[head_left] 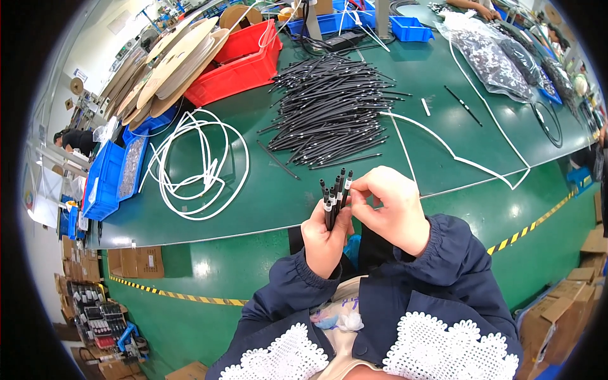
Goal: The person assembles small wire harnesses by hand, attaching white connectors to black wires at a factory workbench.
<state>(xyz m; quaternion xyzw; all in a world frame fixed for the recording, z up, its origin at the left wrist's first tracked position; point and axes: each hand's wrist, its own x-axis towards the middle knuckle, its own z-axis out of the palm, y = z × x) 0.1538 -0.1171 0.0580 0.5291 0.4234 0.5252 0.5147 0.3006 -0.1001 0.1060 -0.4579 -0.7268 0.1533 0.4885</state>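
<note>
A: What is held, and how?

B: The left hand (323, 244) is closed around a bundle of short black tubes (332, 212), their ends upward, several bearing white bands (328, 206). The right hand (398, 212) brings thumb and forefinger together at the bundle's right edge; whether they pinch a tube cannot be told.

A: Where does the bundle lie?

B: In the left hand, at the near edge of the green counter (272, 209). Beyond it is a large pile of similar tubes (335, 104); left of that, a coil of white tubing (166, 180).
</note>
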